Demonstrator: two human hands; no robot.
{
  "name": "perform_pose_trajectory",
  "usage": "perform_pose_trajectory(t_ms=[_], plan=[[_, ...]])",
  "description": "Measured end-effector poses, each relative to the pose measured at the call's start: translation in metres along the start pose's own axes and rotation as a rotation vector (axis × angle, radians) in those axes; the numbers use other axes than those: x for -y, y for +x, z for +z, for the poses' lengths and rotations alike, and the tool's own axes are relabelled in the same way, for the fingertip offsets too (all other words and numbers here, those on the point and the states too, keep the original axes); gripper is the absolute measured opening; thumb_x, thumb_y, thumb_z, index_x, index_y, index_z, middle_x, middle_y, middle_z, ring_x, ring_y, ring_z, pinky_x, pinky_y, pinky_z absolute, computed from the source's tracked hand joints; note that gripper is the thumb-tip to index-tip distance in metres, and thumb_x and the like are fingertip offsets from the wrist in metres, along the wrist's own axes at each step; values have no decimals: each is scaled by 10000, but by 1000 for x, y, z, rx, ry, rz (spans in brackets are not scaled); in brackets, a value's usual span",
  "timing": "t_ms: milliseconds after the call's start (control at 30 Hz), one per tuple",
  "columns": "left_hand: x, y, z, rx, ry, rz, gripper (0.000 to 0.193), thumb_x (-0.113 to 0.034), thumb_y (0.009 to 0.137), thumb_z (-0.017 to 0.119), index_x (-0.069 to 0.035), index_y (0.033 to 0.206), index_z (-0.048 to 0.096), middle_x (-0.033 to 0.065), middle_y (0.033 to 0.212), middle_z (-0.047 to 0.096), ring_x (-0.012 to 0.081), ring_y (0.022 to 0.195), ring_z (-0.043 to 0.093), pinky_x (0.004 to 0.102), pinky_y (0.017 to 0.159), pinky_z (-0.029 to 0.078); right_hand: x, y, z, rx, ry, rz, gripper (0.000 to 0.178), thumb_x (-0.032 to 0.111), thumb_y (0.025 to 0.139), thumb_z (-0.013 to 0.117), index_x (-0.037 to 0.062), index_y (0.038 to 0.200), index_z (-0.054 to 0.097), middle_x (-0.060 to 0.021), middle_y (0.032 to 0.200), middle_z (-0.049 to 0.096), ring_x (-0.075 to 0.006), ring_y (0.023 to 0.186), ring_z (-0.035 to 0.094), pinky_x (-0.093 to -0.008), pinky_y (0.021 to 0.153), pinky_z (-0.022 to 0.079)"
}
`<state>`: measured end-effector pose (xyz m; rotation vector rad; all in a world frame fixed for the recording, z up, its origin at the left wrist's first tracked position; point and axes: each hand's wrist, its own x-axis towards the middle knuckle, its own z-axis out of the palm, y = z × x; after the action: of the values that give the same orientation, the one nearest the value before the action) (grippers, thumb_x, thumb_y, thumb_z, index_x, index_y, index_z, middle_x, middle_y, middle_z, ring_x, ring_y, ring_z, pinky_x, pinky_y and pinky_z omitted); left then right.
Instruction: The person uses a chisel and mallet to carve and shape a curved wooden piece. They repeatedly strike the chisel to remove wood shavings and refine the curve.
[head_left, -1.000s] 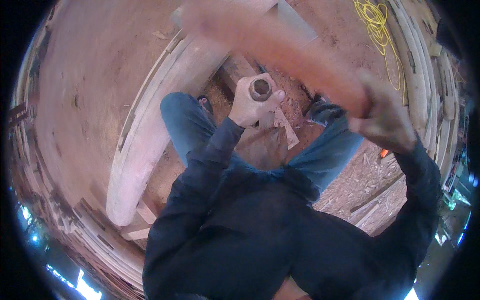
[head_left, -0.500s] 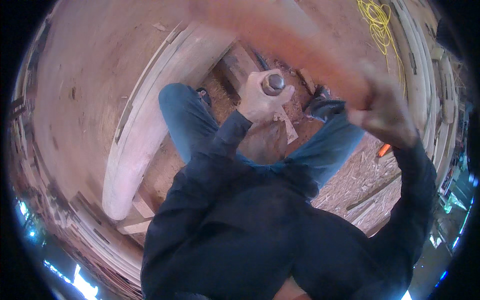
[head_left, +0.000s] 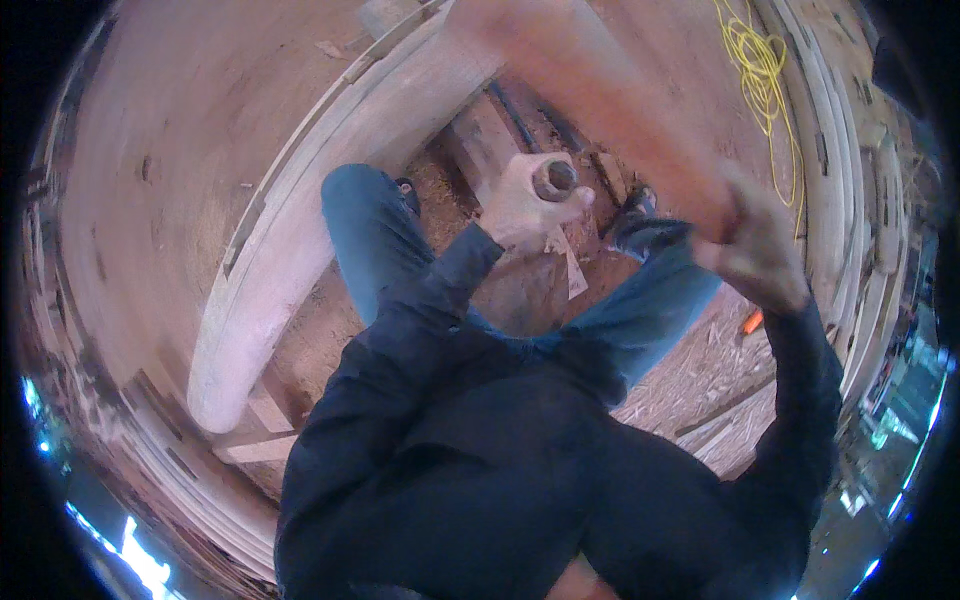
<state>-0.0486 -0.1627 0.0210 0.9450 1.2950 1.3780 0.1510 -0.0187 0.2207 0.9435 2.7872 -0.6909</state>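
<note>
My left hand [head_left: 512,197] is wrapped round the handle of an upright chisel. Its round, metal-ringed butt [head_left: 555,181] faces up at me, while the blade is hidden below my fist. A pale triangular piece of wood [head_left: 573,268] shows just beneath that hand. On the right, my right hand [head_left: 762,250] grips the narrow end of a reddish-brown wooden mallet [head_left: 640,125]. The mallet is smeared by motion and slants up and to the left, its thick end beyond my left hand. The two are apart in the picture.
A long pale log [head_left: 265,290] lies along my left knee, propped on timber [head_left: 262,447]. Wood shavings [head_left: 690,365] cover the ground at right, near an orange object [head_left: 753,322]. Coiled yellow cord [head_left: 755,70] lies far right, beside stacked planks [head_left: 850,200].
The whole view has shifted slightly. My right hand and the mallet sit a little farther left, still blurred. My left hand keeps its hold on the chisel.
</note>
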Motion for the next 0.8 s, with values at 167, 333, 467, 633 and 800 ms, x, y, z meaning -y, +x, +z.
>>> perform_pose_trajectory(t_ms=[167, 333, 467, 633, 800], plan=[[-6, 4, 19, -39, 12, 69, 260, -140, 872, 777, -60, 741, 567, -75, 692, 492, 42, 670, 419, 276, 566, 354, -61, -35, -82, -965, 737, -128, 604, 488, 985, 499, -36, 1239, 660, -180, 1170, 680, -267, 1116, 640, -363, 970, 525], [1, 6, 15, -6, 21, -4, 201, -158, 853, 796, -24, 870, 647, -11, 788, 640, 68, 737, 557, 282, 657, 472, -59, -5, 14, -352, -32, -70, 527, 426, 887, 651, 27, 1231, 634, -208, 1059, 691, -313, 996, 685, -418, 901, 549], [56, 37, -5, -84, 202, 200, 214, -164, 889, 793, -35, 977, 646, 35, 910, 646, 104, 825, 586, 301, 746, 493, -74, -25, 109, 355, -460, -141, 539, 394, 791, 788, 91, 1203, 617, -230, 916, 710, -358, 862, 732, -476, 816, 578], [50, 29, -24, -128, 70, 225, 243, -187, 913, 792, -61, 791, 624, -10, 641, 549, 55, 607, 497, 276, 582, 430, -22, -40, 48, -198, 399, 201, 392, 108, 813, 722, 10, 1183, 639, -60, 947, 701, -187, 849, 668, -289, 768, 528], [-38, 46, -28, -156, -167, 134, 188, -203, 916, 781, -73, 839, 669, 0, 663, 618, 81, 621, 596, 310, 553, 495, -26, -34, 21, -346, 704, 595, 286, 143, 791, 783, -2, 1005, 660, -41, 789, 660, -135, 637, 633, -293, 607, 522]])
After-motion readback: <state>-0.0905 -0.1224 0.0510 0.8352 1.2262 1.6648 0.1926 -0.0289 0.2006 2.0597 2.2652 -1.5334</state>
